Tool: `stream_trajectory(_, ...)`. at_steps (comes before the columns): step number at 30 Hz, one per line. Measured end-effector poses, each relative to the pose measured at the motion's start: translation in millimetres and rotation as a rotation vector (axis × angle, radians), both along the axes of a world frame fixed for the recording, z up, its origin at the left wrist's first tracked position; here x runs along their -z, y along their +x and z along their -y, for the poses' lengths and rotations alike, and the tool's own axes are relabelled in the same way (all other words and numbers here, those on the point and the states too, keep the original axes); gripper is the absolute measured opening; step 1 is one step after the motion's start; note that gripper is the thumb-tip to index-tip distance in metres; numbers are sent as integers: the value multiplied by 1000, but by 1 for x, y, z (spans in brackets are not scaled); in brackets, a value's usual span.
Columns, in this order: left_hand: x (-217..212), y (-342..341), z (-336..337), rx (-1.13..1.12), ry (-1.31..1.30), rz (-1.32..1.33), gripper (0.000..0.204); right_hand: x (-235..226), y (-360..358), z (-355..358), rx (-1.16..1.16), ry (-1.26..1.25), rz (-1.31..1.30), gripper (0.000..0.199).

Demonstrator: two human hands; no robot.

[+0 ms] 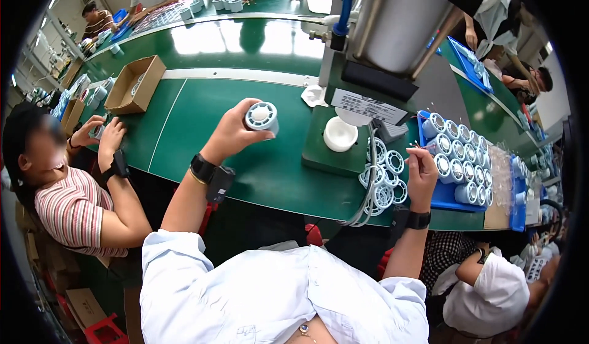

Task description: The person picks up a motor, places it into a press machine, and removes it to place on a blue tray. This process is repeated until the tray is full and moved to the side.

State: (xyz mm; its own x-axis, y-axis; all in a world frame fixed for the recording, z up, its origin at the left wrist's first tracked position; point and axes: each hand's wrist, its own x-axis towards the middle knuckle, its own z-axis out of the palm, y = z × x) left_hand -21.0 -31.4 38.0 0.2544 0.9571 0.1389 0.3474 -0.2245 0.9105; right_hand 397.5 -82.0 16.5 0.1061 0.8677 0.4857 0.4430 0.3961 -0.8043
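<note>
Green tabletop (276,175), broad around blue cup (262,119)

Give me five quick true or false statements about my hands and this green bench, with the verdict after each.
1. Your left hand holds a light blue cylindrical part. True.
2. Your right hand grips another such part. False: it is raised near the blue tray, without one.
3. The white cup sits on a green block. True.
4. The cardboard box is closed. False: its top is open.
5. The blue tray lies left of the white cup. False: it lies to the right.
</note>
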Motion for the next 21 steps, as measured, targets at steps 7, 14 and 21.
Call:
stream_trajectory(7,-27,129,-1,98,182,164,60,3,5,3,21,15,-1,11)
stream_trajectory(14,-14,139,-9,107,201,-57,67,0,1,-1,-6,-12,-85,11)
stream_trajectory(21,-19,115,-8,171,-19,23,63,-7,-5,-31,31,118,504,20)
